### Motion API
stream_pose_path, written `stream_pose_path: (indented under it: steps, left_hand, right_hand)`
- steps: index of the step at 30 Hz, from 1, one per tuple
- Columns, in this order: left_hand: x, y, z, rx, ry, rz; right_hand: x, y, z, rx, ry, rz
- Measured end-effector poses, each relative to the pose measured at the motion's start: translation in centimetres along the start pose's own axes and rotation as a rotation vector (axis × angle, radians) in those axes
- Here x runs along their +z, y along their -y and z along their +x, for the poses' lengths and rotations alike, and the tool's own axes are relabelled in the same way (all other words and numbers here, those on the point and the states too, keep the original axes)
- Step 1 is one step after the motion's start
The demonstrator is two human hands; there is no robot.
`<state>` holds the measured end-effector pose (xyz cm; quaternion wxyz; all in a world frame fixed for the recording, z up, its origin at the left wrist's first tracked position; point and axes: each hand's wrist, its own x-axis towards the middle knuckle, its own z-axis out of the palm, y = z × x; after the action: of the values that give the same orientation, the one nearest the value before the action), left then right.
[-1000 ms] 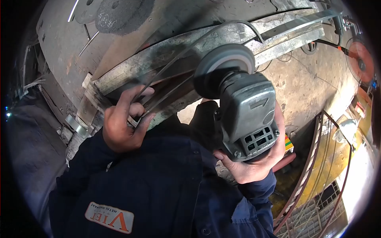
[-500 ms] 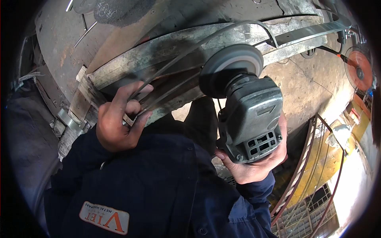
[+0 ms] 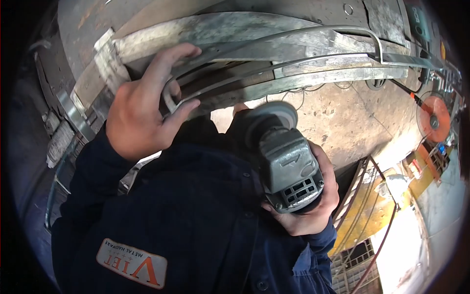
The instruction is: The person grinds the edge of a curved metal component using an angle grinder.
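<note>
An angle grinder (image 3: pixel 290 161) is in my right hand (image 3: pixel 313 210), whose fingers wrap round its body. Its round disc (image 3: pixel 274 120) faces away from me, just below the edge of a wooden support and apart from the metal. My left hand (image 3: pixel 142 108) is closed on the near end of a long, bent metal bar frame (image 3: pixel 313 30), with thumb and fingers round its curved tip. The frame's two thin rods run right, above the wood, to a flat metal bar (image 3: pixel 411 60). My palms and the grinder's handle are partly hidden.
Worn wooden boards (image 3: pixel 235 95) form a support across the bench in front of me. An orange round fan (image 3: pixel 434 119) stands at the far right. Lower right are a yellow surface (image 3: pixel 360 215) and a curved dark rail (image 3: pixel 387 235). A metal ring (image 3: pixel 348 9) lies at the top.
The grinder has moved down and left, away from the metal rods and closer to my body. The frame now lies farther right, and my left hand still holds its end.
</note>
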<state>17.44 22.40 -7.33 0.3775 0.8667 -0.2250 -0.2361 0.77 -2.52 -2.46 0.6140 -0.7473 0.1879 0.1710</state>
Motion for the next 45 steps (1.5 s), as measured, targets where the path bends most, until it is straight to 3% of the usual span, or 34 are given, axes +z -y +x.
stream_pose_path:
  steps: [2, 4, 6, 8, 9, 12, 15, 18, 20, 28, 30, 45]
  left_hand:
    - [0.1, -0.1, -1.4, -0.038, -0.089, 0.017]
    - [1.2, 0.4, -3.6, -0.073, -0.315, 0.026]
    - [2.8, 0.2, -5.5, -0.149, -0.43, 0.008]
    - [4.7, 0.4, -6.7, 0.024, -0.716, 0.141]
    - [5.4, -0.7, -7.0, -0.016, -0.767, 0.15]
    - [7.5, -2.9, -7.6, -0.168, -0.762, 0.171]
    - [10.0, -3.6, -7.1, -0.191, -0.806, 0.128]
    - [11.0, -3.7, -6.4, -0.188, -0.863, 0.129]
    - [11.0, -3.9, -6.2, -0.211, -0.87, 0.143]
    - [11.2, -3.9, -5.9, -0.192, -0.981, 0.039]
    - [11.3, -3.8, -6.0, -0.238, -0.921, 0.021]
    - [11.8, -3.2, -5.7, -0.214, -1.035, -0.037]
  right_hand:
    - [-0.8, 1.2, -1.4, 0.05, 0.026, -0.068]
    - [-1.5, 2.2, -2.8, 0.163, 0.0, -0.1]
    - [-2.0, 3.5, -3.0, 0.069, -0.004, -0.12]
    - [-2.9, 4.9, -3.1, 0.097, 0.01, -0.245]
    - [-3.0, 5.2, -3.2, 0.095, -0.003, -0.208]
    - [-2.6, 6.7, -2.3, 0.095, -0.096, -0.311]
    - [-1.1, 8.2, -0.9, 0.087, -0.223, -0.378]
    - [-1.2, 8.4, 0.7, 0.008, -0.166, -0.42]
    - [-1.1, 8.4, 1.4, -0.155, -0.106, -0.494]
    - [0.9, 8.6, 4.1, -0.196, 0.079, -0.527]
    - [1.2, 8.9, 4.8, -0.198, 0.141, -0.518]
    - [2.4, 10.2, 6.7, -0.271, 0.303, -0.692]
